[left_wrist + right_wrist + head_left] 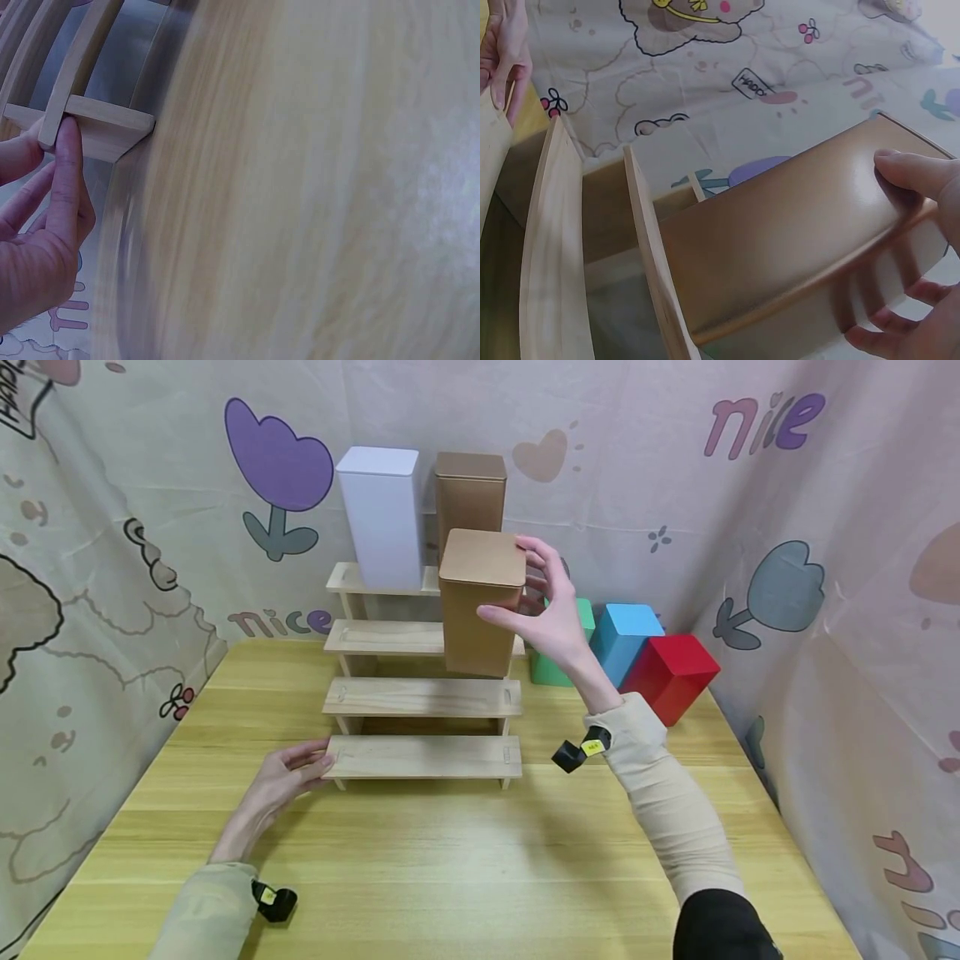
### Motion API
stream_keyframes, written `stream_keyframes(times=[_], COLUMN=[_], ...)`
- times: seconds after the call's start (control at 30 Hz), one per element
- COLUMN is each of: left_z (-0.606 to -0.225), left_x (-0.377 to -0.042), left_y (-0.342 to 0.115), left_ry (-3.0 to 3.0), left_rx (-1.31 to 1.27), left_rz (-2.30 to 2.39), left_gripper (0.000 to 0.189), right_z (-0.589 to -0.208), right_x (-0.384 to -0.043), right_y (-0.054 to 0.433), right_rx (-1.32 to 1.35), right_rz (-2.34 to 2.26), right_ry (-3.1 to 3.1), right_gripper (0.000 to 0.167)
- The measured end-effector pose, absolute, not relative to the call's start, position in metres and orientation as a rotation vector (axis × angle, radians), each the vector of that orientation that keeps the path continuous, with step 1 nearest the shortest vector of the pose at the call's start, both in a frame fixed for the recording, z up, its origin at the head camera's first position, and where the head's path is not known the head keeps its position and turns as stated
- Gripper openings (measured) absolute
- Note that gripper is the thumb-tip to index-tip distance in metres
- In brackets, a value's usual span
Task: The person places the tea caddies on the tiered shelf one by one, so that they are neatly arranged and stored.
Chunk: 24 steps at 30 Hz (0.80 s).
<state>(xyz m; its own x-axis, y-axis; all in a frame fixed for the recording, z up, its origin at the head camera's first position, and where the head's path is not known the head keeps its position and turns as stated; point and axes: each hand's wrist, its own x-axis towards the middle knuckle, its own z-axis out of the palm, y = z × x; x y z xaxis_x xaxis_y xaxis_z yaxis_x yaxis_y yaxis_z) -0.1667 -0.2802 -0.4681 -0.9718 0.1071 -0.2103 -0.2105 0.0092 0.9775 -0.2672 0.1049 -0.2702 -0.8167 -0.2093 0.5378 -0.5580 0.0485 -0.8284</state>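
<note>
My right hand (551, 610) grips a gold lidded tin box (480, 610) by its upper right side, thumb at the front and fingers round the far side. In the right wrist view the box (780, 232) stands with its lower end right at a wooden step. The stepped wooden display rack (423, 756) has several tiers. My left hand (281, 781) pinches the left end of its lowest step between thumb and forefinger, seen close in the left wrist view. On the top tier stand a white box (382, 522) and a brown box (468, 489), the latter partly hidden behind the gold one.
Right of the rack, green (553, 670), blue (624, 635) and red (667, 677) boxes stand on the wooden table (420, 877), close beside my right forearm. A printed cloth (600, 410) hangs behind the rack and along both sides.
</note>
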Motion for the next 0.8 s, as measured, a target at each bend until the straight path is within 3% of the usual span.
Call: stream_keyframes(times=[0.8], left_z=[-0.469], left_x=[-0.168], left_y=[-0.281], left_ry=[2.054], left_rx=[-0.112], left_rz=[2.037], left_gripper=[0.067], right_z=[-0.270], right_x=[-0.290], right_y=[0.036], right_rx=[0.816], right_rz=[1.835], right_ry=[-2.160], right_gripper=[0.084])
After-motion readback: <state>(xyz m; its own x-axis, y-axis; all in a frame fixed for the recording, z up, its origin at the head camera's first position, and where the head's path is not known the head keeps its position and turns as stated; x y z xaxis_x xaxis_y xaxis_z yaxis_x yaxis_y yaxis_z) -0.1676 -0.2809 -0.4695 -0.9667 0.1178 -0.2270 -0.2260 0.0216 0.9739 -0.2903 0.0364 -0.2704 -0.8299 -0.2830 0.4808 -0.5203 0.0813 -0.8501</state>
